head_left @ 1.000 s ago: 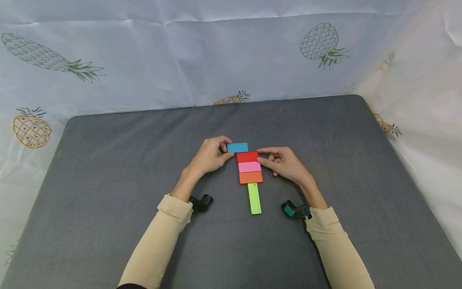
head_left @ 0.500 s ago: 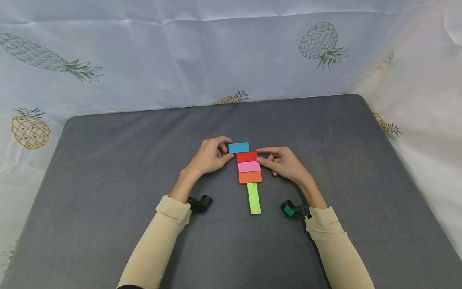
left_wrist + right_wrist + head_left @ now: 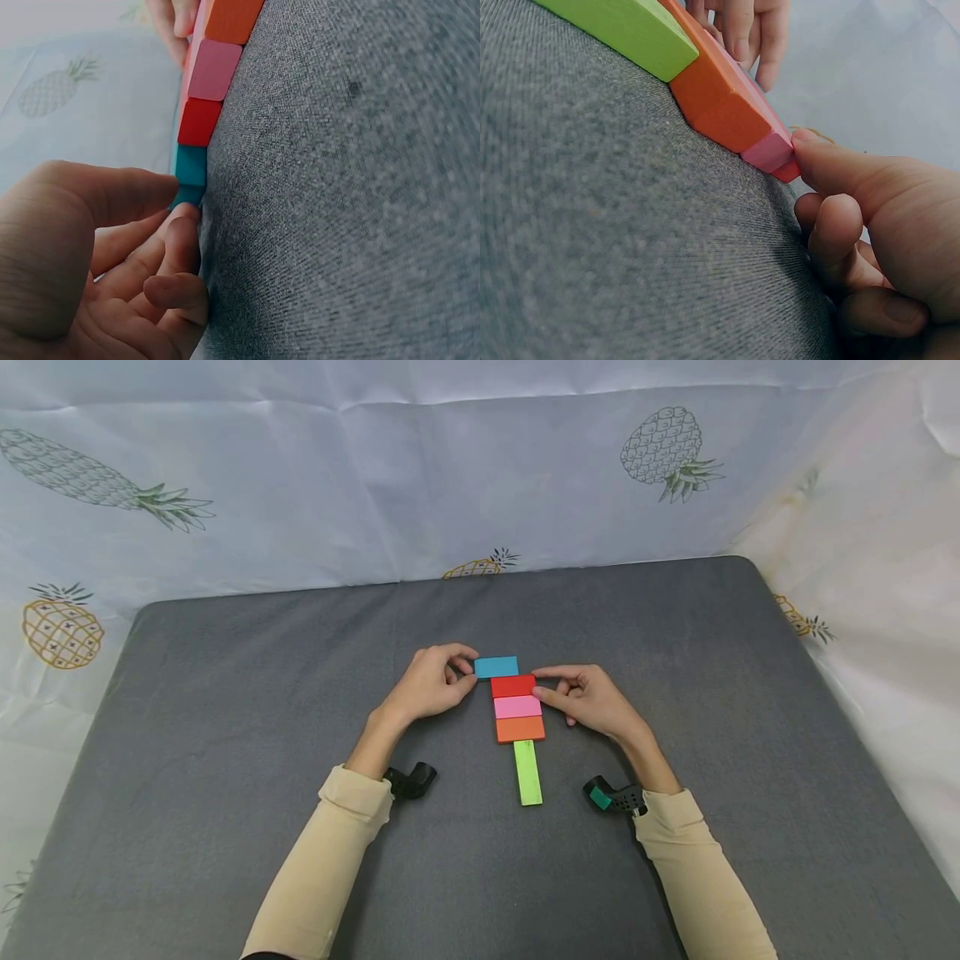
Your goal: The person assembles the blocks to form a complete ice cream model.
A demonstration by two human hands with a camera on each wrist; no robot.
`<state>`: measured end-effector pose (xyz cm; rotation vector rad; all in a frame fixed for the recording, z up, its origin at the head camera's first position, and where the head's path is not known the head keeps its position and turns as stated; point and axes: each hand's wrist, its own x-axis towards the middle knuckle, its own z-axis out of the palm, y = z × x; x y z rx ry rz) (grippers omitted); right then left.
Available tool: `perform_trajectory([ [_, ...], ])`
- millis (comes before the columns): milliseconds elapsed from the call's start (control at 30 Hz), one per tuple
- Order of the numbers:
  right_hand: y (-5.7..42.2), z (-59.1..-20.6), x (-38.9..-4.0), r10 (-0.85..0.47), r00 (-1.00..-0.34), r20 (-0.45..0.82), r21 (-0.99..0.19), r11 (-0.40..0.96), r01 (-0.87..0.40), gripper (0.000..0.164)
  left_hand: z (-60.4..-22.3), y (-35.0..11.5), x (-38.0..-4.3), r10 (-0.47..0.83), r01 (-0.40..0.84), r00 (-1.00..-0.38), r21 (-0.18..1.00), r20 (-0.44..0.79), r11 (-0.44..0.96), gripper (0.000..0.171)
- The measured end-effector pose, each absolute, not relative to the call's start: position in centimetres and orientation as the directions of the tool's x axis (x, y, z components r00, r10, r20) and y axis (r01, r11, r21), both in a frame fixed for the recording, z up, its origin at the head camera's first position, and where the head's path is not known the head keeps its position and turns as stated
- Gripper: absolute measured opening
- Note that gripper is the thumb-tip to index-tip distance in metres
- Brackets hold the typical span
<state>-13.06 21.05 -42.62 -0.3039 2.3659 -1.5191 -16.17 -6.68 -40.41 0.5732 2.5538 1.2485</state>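
Flat wooden blocks lie on the grey table. The blue block [image 3: 496, 667] is farthest, offset left of the red block [image 3: 513, 686]. Against the red one sit the pink block [image 3: 517, 707] and then the orange block [image 3: 520, 729], edge to edge. The green block [image 3: 528, 772] points lengthwise toward the person. My left hand [image 3: 431, 682] has its thumb and fingertips loosely at the blue block's left end. With its thumb on the red block's right end and index finger at its far corner, my right hand [image 3: 585, 695] holds that block. The right index tip is hidden in the right wrist view.
Grey cloth covers the table [image 3: 225, 735], which has rounded far corners. A white curtain with pineapple prints [image 3: 337, 485] hangs behind and at the sides. Black wrist mounts [image 3: 411, 781] sit on both forearms.
The blue block has shifted slightly right relative to the red one. My left hand has since drawn back a little to the left, its thumb sliding off the near edge. The right hand stays.
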Motion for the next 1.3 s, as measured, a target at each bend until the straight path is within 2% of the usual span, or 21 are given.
perform_trajectory([
  [1300,21.1,-42.7,-13.1,-0.346,-0.928,-0.140,-0.907,0.420,-0.020,0.039,-40.3,-5.0,-16.3,0.464,0.263,-0.885,0.781,-0.038,0.566,0.030],
])
